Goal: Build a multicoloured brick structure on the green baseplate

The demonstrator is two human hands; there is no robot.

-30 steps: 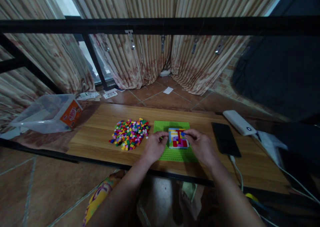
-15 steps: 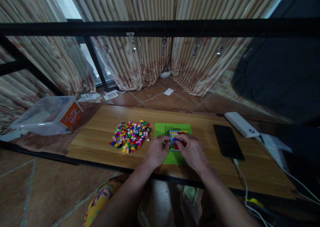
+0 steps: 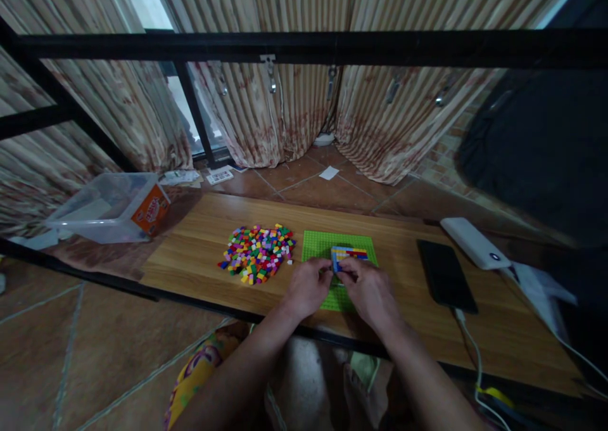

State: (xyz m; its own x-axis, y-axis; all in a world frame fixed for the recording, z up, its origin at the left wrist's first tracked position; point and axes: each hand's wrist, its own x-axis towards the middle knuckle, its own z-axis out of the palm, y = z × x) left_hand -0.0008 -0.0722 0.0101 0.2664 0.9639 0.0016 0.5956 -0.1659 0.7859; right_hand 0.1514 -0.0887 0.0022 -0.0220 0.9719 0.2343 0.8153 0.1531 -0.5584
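A green studded baseplate (image 3: 313, 244) lies on the wooden table with a small build of coloured toy bricks (image 3: 349, 252) on it, in light blue, yellow, red and blue rows. At the left side of this build my left hand (image 3: 308, 286) is closed, its fingertips together; whatever they hold is too small to make out. My right hand (image 3: 369, 286) pinches a small blue brick (image 3: 337, 267) at the build's near left part. The right fingers cover much of the build. A heap of loose mixed-colour bricks (image 3: 259, 253) spreads left of the baseplate.
Right of the baseplate lies a black phone (image 3: 446, 276) with a white cable (image 3: 470, 339). Beyond it is a white power bank (image 3: 475, 244). A clear plastic box (image 3: 109, 209) with an orange label stands at the far left. A black bar (image 3: 304, 49) crosses beyond the table.
The view has shifted, so everything sits slightly farther right. My right hand's blue brick has come down against the build's left part, and my left fingertips stay beside it.
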